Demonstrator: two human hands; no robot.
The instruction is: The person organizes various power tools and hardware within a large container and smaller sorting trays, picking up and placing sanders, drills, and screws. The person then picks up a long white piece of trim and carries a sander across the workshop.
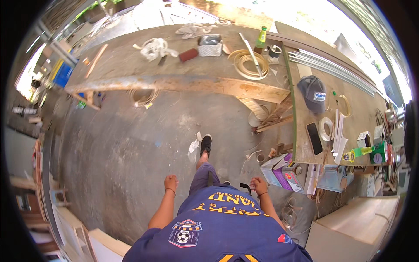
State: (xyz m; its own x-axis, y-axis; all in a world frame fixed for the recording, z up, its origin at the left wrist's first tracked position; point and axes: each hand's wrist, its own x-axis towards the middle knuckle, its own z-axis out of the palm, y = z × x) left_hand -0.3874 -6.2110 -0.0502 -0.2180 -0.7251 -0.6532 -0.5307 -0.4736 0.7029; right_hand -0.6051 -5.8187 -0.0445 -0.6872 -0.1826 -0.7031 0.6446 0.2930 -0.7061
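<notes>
My left hand [171, 181] hangs at my side above the grey floor, its fingers curled in a loose fist with nothing showing in them. My right hand [259, 185] hangs on the other side, fingers curled. A small black strip [245, 187] shows right beside its fingers; whether it is held is hard to make out. Neither hand touches a table. Ahead of me one foot in a black shoe [206, 145] is stepped forward, near a crumpled white plastic scrap [193, 147].
A long wooden workbench [174, 82] stands ahead, bearing a coil of edging strip [238, 65] and a green bottle [261, 38]. On the right-hand table lie a grey cap [312, 94], a phone [314, 138] and metal strips [331, 70]. Cartons [286, 172] and a wooden cabinet [353, 222] stand at right.
</notes>
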